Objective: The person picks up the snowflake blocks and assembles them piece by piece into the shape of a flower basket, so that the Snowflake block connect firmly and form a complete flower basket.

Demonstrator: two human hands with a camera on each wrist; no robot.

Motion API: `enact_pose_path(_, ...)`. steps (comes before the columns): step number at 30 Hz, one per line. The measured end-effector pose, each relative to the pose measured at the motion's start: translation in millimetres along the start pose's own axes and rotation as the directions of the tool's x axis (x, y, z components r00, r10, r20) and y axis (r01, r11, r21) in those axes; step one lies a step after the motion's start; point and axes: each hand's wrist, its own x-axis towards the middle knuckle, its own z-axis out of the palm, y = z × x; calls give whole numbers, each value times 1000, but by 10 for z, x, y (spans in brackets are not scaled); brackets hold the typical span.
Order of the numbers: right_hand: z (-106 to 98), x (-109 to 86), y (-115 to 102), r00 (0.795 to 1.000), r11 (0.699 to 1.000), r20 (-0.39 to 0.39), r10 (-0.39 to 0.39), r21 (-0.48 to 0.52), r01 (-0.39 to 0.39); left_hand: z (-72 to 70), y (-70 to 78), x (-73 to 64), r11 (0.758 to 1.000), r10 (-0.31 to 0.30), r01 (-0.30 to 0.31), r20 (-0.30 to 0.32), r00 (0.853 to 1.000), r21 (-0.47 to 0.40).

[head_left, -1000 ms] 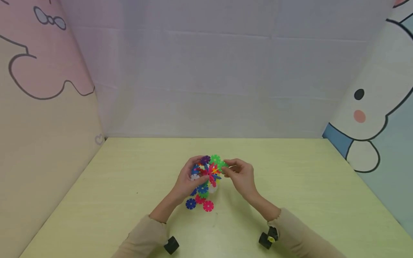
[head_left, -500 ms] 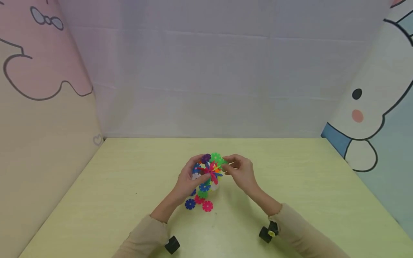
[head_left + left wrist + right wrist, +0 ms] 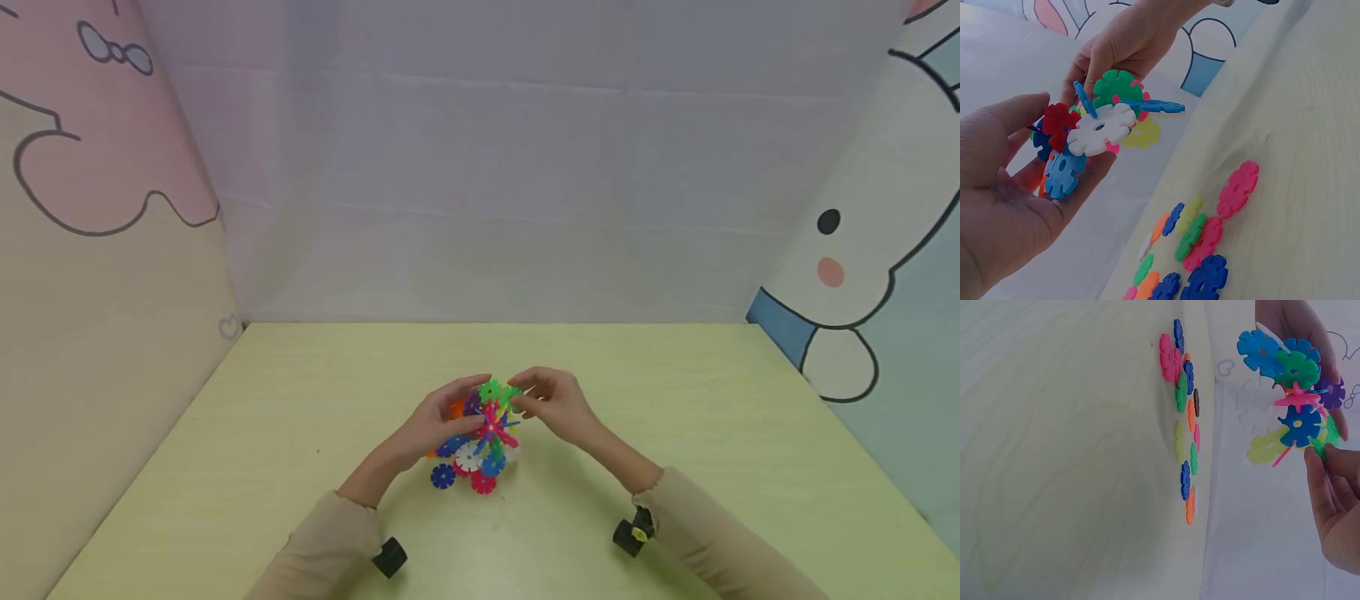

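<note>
Joints could fail: I have the left hand (image 3: 429,427) grasping the disc cluster (image 3: 491,428) above the table (image 3: 225,467), the right hand (image 3: 557,406) pinching its light-green disc (image 3: 1318,445); off-axis pressure would likely unseat neighbours onto the loose discs (image 3: 1191,238).

- Looks like a small screened-off tabletop play booth; can't tell if home, classroom or studio.
- Base: broad pale-yellow, wood-grain counter (image 3: 675,400), walled on three sides.
- Back: plain whitish fabric-like sheet (image 3: 480,192), fold creases showing, down to the counter's far edge.
- Left: pink-and-cream cartoon-printed panel (image 3: 112,317), grey outlines, small heart.
- Right: pale-blue panel (image 3: 877,275), white cartoon animal, pink cheek.
- Play cue: bright notched flower-shaped plastic discs (image 3: 1192,236) on the counter.
</note>
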Motion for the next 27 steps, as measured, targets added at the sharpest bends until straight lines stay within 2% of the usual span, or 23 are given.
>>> enact_pose_path(6, -36, 21, 27, 999, 999, 41, -3, -53, 5, -7, -24, -12, 1000, -10, 9, -51, 999, -29)
enact_pose_path(10, -98, 81, 131, 997, 994, 77, 33, -102, -25, -121, -37, -66, 999, -42, 39, -103, 994, -24)
enact_pose_path(15, -137, 209, 364, 987, 979, 128, 97, -190, -72, -306, -54, -164, 998, -65, 62, -150, 987, -25)
enact_pose_path(17, -108, 269, 447, 971, 970, 192, 140, -224, -96, -368, -58, -200, 997, -70, 66, -157, 985, -32)
enact_pose_path(21, -10, 366, 575, 924, 950, 332, 191, -300, -89, -434, -58, -247, 997, -79, 74, -169, 982, -37)
enact_pose_path(23, 40, 397, 597, 907, 937, 366, 210, -339, -80, -443, -52, -263, 996, -85, 79, -174, 981, -42)
enact_pose_path(27, 96, 420, 566, 893, 905, 366, 262, -414, -96, -436, -52, -280, 995, -98, 90, -174, 980, -53)
